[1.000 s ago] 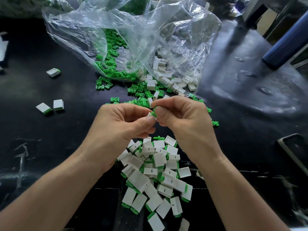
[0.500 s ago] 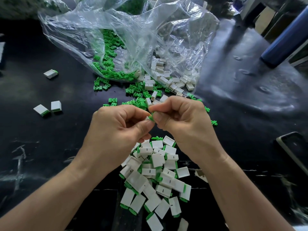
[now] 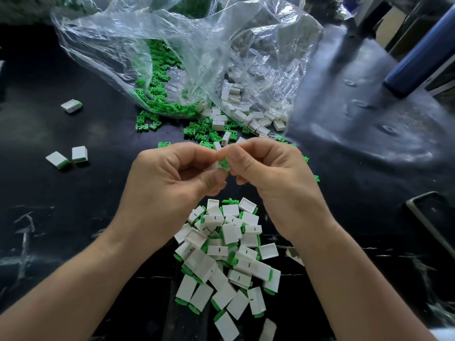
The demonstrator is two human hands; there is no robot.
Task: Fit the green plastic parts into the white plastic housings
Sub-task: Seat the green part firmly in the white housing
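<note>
My left hand (image 3: 172, 183) pinches a small white housing (image 3: 215, 166) between thumb and fingers. My right hand (image 3: 270, 175) pinches a green part (image 3: 224, 163) whose end sits at the housing's opening. Both hands meet above the black table. Below them lies a pile of white housings with green parts fitted (image 3: 226, 257). Loose green parts (image 3: 197, 130) and bare white housings (image 3: 246, 116) spill from a clear plastic bag (image 3: 192, 52) behind the hands.
Three fitted housings lie apart at the left: one (image 3: 71, 105) farther back, a pair (image 3: 67, 157) nearer. A dark blue cylinder (image 3: 421, 60) stands at the back right. A dark tray's edge (image 3: 433, 222) shows at the right. The black table (image 3: 73, 217) surrounds all.
Both hands stay together at the same spot. The green part shows more clearly between the fingertips now, pressed against the white housing.
</note>
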